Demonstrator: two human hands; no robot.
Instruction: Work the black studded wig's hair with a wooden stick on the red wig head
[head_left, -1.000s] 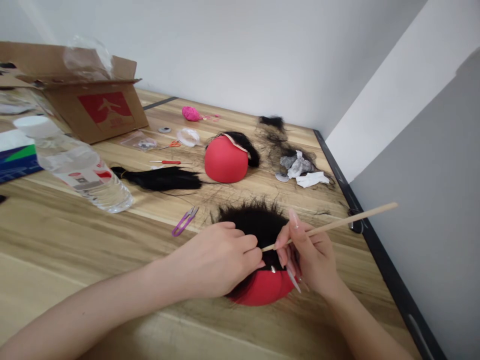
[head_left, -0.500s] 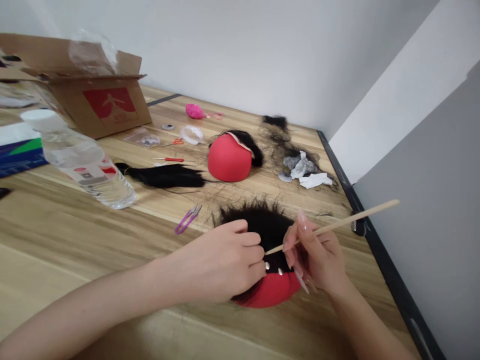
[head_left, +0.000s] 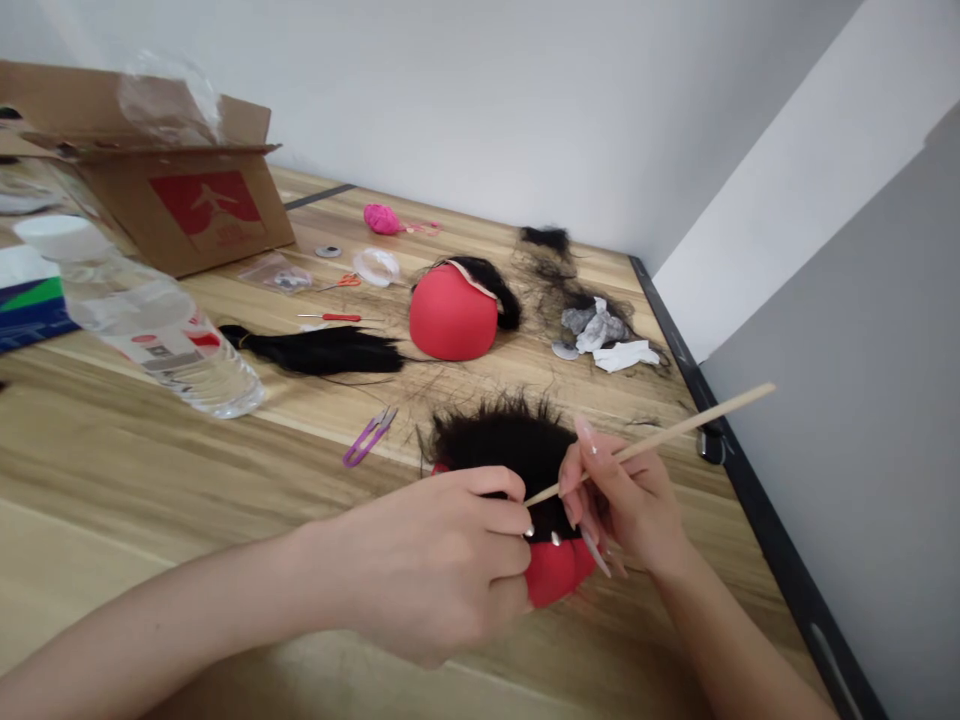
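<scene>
A red dome-shaped form (head_left: 553, 580) covered with short black hair (head_left: 506, 440) sits on the table in front of me. Silvery pin heads (head_left: 556, 538) show along the hair's near edge. My right hand (head_left: 630, 500) pinches a thin wooden stick (head_left: 697, 422), whose tip meets the hair beside my left fingers. Curled over the form's left side is my left hand (head_left: 450, 560), with its fingers closed. Whatever its fingertips grip is hidden behind the knuckles.
Purple thread snips (head_left: 369, 438), a black hair bundle (head_left: 322, 350) and a second red dome (head_left: 453, 315) lie beyond. A water bottle (head_left: 161, 330) and cardboard box (head_left: 202, 210) stand left. Crumpled tissue (head_left: 622, 355) and loose hair lie right, near the black table edge.
My left hand has shifted slightly down, baring more red at the form's left edge. The stick and my right hand have moved slightly left. The whole view has drifted a little.
</scene>
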